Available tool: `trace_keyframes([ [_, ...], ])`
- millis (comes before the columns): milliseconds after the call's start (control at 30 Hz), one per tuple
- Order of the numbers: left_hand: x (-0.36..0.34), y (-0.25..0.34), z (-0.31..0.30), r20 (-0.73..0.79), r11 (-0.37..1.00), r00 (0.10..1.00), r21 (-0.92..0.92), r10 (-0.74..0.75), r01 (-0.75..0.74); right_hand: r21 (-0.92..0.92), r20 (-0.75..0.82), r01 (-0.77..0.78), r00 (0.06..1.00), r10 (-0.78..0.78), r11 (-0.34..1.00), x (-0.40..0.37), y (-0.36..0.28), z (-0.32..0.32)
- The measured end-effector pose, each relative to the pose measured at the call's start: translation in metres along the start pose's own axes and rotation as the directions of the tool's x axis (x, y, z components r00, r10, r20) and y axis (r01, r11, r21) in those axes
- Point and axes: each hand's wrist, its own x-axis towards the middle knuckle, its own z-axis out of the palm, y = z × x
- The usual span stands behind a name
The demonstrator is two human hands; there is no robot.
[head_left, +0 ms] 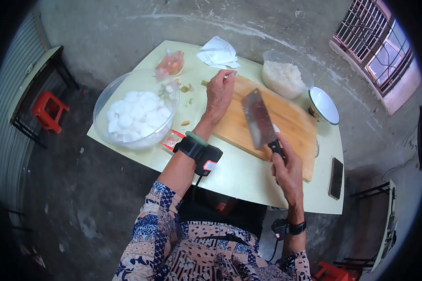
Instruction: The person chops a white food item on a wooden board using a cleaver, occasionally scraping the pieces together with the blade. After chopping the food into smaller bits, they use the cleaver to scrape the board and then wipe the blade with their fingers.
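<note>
My right hand (288,171) grips the dark handle of a cleaver (259,119), its broad blade held over the wooden cutting board (290,126). A small white piece shows beside the blade near my fingers. My left hand (220,91) is above the board's left end, fingers curled together. What they hold, if anything, is too small to name. To the left, a large clear bowl (98,112) contains many white rounded pieces (138,114). Brownish-green scraps (186,88) lie on the table between this bowl and the board.
Behind the board stand a clear tub of white shreds (283,77) and a white enamel bowl (324,107). A phone (335,178) lies near the table's right edge. White paper (218,52), a bag with reddish contents (171,63) and a red-edged packet (172,139) are also on the table.
</note>
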Motion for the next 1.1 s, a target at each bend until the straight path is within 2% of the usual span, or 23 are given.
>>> trace_keyframes([
  [167, -0.014, -0.006, 0.005, 0.090, 0.997, 0.995, 0.058, 0.044, -0.049, -0.109, -0.068, 0.016, 0.997, -0.024, 0.994, -0.007, -0.008, -0.046],
  [233, -0.014, -0.017, 0.013, 0.191, 0.976, 0.978, 0.181, 0.085, -0.120, -0.419, -0.060, 0.095, 0.989, -0.132, 0.903, 0.003, -0.006, -0.069],
  [267, -0.020, -0.018, 0.016, 0.202, 0.977, 0.976, 0.176, 0.083, -0.120, -0.582, -0.008, 0.375, 0.885, -0.466, 0.722, 0.018, 0.012, -0.077],
  [300, -0.025, -0.018, 0.018, 0.188, 0.936, 0.967, 0.273, 0.173, -0.221, -0.632, 0.006, 0.344, 0.898, -0.439, 0.694, 0.025, 0.011, -0.083],
  [333, -0.031, -0.018, 0.020, 0.181, 0.877, 0.948, 0.366, 0.263, -0.313, -0.642, 0.015, 0.328, 0.909, -0.417, 0.693, 0.033, 0.014, -0.088],
  [367, -0.032, -0.021, 0.024, 0.184, 0.875, 0.944, 0.359, 0.275, -0.325, -0.652, 0.022, 0.319, 0.915, -0.403, 0.688, 0.044, 0.020, -0.092],
  [433, -0.034, -0.030, 0.033, 0.301, 0.814, 0.917, 0.441, 0.263, -0.378, -0.664, 0.048, 0.360, 0.895, -0.443, 0.656, 0.061, 0.033, -0.094],
  [467, -0.039, -0.027, 0.033, 0.303, 0.812, 0.914, 0.439, 0.271, -0.386, -0.670, 0.087, 0.402, 0.877, -0.472, 0.624, 0.066, 0.039, -0.094],
  [500, -0.045, -0.025, 0.034, 0.293, 0.834, 0.897, 0.355, 0.330, -0.422, -0.672, 0.081, 0.400, 0.876, -0.475, 0.623, 0.070, 0.042, -0.094],
  [533, -0.049, -0.022, 0.036, 0.279, 0.849, 0.880, 0.267, 0.384, -0.456, -0.631, 0.109, 0.433, 0.871, -0.479, 0.644, 0.072, 0.045, -0.095],
  [567, -0.046, -0.013, 0.039, 0.281, 0.848, 0.877, 0.262, 0.390, -0.461, -0.589, 0.135, 0.465, 0.863, -0.486, 0.662, 0.073, 0.046, -0.095],
  [633, -0.045, 0.008, 0.040, 0.142, 0.964, 0.959, 0.069, 0.243, -0.255, -0.599, 0.136, 0.427, 0.888, -0.439, 0.677, 0.068, 0.042, -0.099],
  [667, -0.043, 0.010, 0.038, 0.146, 0.965, 0.960, 0.071, 0.239, -0.251, -0.558, 0.157, 0.447, 0.884, -0.440, 0.700, 0.065, 0.041, -0.103],
  [733, -0.035, 0.013, 0.033, -0.098, 0.958, 0.955, -0.033, 0.281, -0.285, -0.516, 0.174, 0.458, 0.883, -0.435, 0.724, 0.053, 0.036, -0.111],
  [767, -0.032, 0.012, 0.031, -0.094, 0.959, 0.956, -0.036, 0.277, -0.281, -0.527, 0.176, 0.430, 0.899, -0.401, 0.733, 0.046, 0.029, -0.117],
  [833, -0.029, 0.010, 0.024, -0.048, 0.971, 0.971, 0.045, 0.235, -0.233, -0.541, 0.180, 0.398, 0.915, -0.360, 0.741, 0.033, 0.024, -0.122],
  [867, -0.028, 0.010, 0.023, -0.008, 0.950, 0.951, 0.054, 0.310, -0.309, -0.521, 0.111, 0.348, 0.933, -0.342, 0.779, 0.026, 0.024, -0.122],
  [900, -0.031, 0.009, 0.022, -0.006, 0.952, 0.953, 0.049, 0.304, -0.303, -0.498, 0.041, 0.296, 0.947, -0.319, 0.815, 0.018, 0.023, -0.122],
  [967, -0.036, 0.014, 0.022, 0.324, 0.990, 0.938, 0.021, 0.125, -0.139, -0.503, -0.006, 0.246, 0.957, -0.288, 0.828, -0.001, 0.021, -0.119],
  [1000, -0.039, 0.016, 0.023, 0.329, 0.990, 0.936, 0.015, 0.128, -0.141, -0.447, -0.082, 0.131, 0.979, -0.187, 0.885, -0.012, 0.017, -0.116],
  [1033, -0.045, 0.017, 0.025, 0.413, 0.938, 0.866, 0.073, 0.281, -0.339, -0.379, -0.152, 0.015, 0.985, -0.078, 0.925, -0.022, 0.015, -0.112],
  [1067, -0.051, 0.019, 0.026, 0.501, 0.844, 0.762, 0.108, 0.410, -0.525, -0.383, -0.175, 0.013, 0.981, -0.087, 0.924, -0.031, 0.015, -0.110],
  [1100, -0.056, 0.022, 0.028, 0.506, 0.843, 0.756, 0.099, 0.415, -0.528, -0.384, -0.185, 0.007, 0.979, -0.084, 0.923, -0.037, 0.014, -0.108],
])
